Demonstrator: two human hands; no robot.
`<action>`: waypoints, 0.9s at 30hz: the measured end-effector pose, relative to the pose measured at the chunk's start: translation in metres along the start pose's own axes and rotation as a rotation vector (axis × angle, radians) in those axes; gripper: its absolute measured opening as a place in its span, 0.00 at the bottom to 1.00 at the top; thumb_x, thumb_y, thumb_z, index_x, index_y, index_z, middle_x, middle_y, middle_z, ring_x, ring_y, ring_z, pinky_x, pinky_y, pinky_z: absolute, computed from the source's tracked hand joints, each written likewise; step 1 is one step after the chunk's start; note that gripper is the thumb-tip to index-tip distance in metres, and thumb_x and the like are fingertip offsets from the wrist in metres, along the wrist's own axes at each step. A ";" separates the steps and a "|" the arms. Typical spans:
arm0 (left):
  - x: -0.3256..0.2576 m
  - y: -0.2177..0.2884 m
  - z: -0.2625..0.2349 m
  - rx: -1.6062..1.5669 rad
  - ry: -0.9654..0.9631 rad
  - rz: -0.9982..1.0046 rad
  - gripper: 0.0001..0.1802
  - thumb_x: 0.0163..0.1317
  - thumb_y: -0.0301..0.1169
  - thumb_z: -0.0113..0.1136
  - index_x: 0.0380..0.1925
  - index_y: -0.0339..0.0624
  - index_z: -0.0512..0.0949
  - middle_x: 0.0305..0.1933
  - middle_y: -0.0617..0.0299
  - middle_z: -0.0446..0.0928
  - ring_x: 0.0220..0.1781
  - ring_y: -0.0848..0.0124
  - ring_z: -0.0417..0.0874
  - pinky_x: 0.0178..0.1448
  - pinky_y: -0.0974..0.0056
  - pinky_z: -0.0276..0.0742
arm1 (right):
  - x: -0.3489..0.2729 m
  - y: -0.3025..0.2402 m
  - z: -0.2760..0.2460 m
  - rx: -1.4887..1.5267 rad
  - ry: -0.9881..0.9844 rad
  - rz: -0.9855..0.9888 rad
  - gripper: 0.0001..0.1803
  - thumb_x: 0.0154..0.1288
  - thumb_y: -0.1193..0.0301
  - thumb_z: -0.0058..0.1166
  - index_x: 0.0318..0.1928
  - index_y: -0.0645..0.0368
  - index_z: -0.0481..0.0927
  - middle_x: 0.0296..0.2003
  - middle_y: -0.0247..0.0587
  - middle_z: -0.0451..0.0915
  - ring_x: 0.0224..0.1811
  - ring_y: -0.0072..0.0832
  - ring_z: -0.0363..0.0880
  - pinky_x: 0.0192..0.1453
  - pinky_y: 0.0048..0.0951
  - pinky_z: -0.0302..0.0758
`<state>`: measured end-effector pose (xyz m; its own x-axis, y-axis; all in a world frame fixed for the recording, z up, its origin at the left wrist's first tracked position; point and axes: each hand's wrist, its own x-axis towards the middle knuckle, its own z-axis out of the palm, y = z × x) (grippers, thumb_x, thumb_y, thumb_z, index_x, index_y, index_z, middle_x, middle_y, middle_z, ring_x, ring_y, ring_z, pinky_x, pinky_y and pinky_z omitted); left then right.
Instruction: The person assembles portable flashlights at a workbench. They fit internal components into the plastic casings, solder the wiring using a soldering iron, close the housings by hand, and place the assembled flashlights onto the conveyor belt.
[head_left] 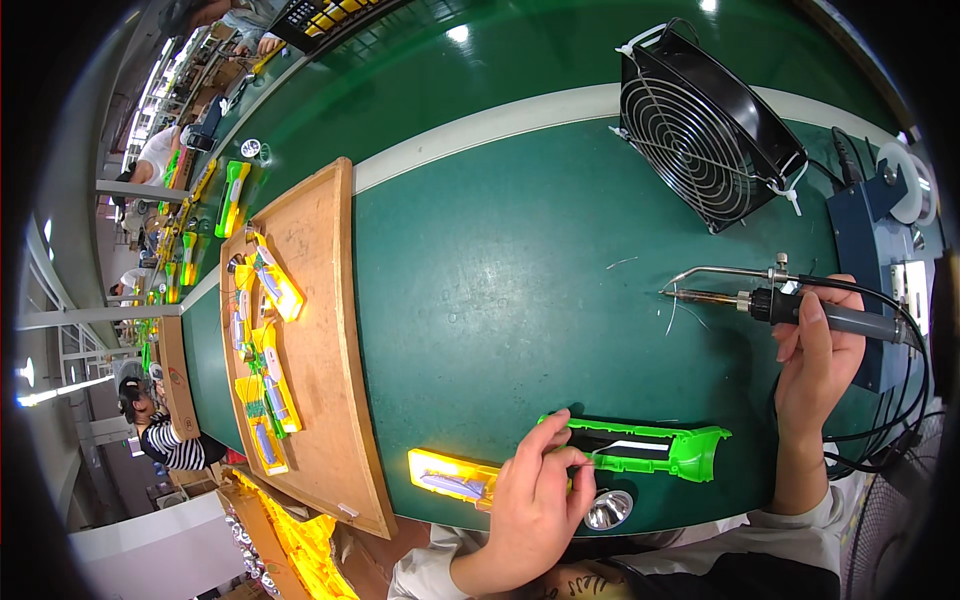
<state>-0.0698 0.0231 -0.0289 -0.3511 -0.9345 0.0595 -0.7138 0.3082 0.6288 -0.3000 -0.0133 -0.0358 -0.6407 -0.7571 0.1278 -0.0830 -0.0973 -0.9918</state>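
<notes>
Right hand (822,355) is gripping the handle of a soldering iron (770,305), fingers wrapping around it; the tip is pointing toward the left, just above or on the green desk (480,330) (contact cannot be told). A bent metal tube (720,269) is running alongside the iron, its end sitting close to the tip. Left hand (535,505) is curling at the near edge, fingertips resting at the left end of a green casing (700,455); whether it is pinching anything cannot be told. A yellow casing (440,470) is lying just left of this hand, partly hidden by it; a shiny reflector cup (608,510) is sitting just to its right. Farther left, a wooden tray (325,400) is carrying several yellow housings (283,292). A black fan (700,130) is standing beyond the iron.
</notes>
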 end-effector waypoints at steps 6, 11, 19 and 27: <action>0.007 -0.005 -0.006 -0.120 0.016 -0.034 0.14 0.41 0.20 0.62 0.30 0.34 0.69 0.47 0.48 0.68 0.38 0.59 0.76 0.42 0.62 0.73 | -0.001 -0.001 0.000 -0.003 0.003 0.003 0.08 0.58 0.73 0.49 0.35 0.65 0.68 0.25 0.34 0.69 0.13 0.12 0.62 0.19 0.12 0.64; 0.027 0.000 -0.005 0.061 -0.076 -0.117 0.26 0.39 0.34 0.69 0.37 0.36 0.68 0.42 0.53 0.69 0.42 0.56 0.67 0.45 0.58 0.64 | -0.002 -0.001 0.001 0.020 -0.009 0.008 0.09 0.58 0.72 0.50 0.35 0.65 0.68 0.24 0.33 0.69 0.13 0.11 0.62 0.20 0.12 0.65; 0.040 -0.003 -0.011 0.033 -0.213 -0.176 0.18 0.39 0.31 0.68 0.31 0.41 0.74 0.35 0.59 0.68 0.39 0.60 0.68 0.43 0.62 0.65 | -0.001 -0.006 0.002 0.018 0.020 -0.001 0.09 0.58 0.72 0.50 0.35 0.64 0.68 0.24 0.33 0.69 0.13 0.11 0.62 0.20 0.12 0.65; 0.041 -0.016 -0.013 -0.121 -0.178 -0.181 0.12 0.38 0.23 0.66 0.27 0.42 0.78 0.29 0.62 0.71 0.33 0.65 0.70 0.35 0.66 0.66 | -0.002 -0.004 0.000 0.018 -0.012 -0.002 0.08 0.58 0.72 0.49 0.34 0.65 0.69 0.22 0.33 0.69 0.13 0.12 0.62 0.20 0.12 0.65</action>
<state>-0.0650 -0.0227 -0.0262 -0.3330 -0.9230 -0.1929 -0.7009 0.1054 0.7054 -0.2985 -0.0112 -0.0320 -0.6312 -0.7646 0.1302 -0.0705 -0.1106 -0.9914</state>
